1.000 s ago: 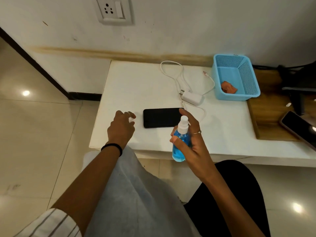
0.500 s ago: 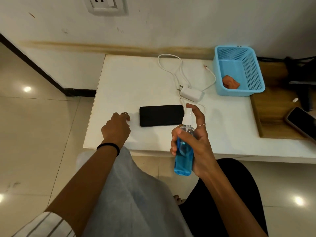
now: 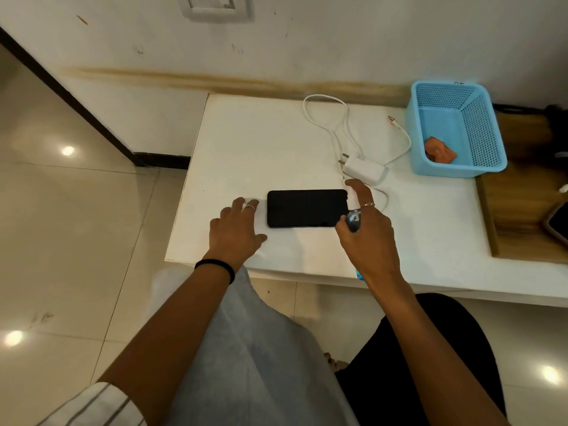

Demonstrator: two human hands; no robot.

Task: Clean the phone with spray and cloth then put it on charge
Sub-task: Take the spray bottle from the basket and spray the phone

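A black phone (image 3: pixel 305 208) lies flat, screen up, on the white table (image 3: pixel 264 142). My right hand (image 3: pixel 367 232) is shut on the blue spray bottle (image 3: pixel 353 221), which is mostly hidden by the fingers; my index finger rests on its white nozzle, at the phone's right end. My left hand (image 3: pixel 238 230) rests on the table just left of the phone, fingers loosely spread, holding nothing. A white charger (image 3: pixel 364 170) with its looped cable (image 3: pixel 325 118) lies behind the phone. An orange cloth (image 3: pixel 439 150) sits in the blue basket (image 3: pixel 485 127).
A wall socket (image 3: pixel 212 6) is on the wall above the table. A wooden board (image 3: pixel 522 210) lies at the right with a second phone (image 3: pixel 559 222) at its edge. Tiled floor lies to the left; my lap is under the table's front edge.
My right hand has carried the spray bottle forward and tipped it toward the phone's right end. My left hand has slid closer to the phone's left end.
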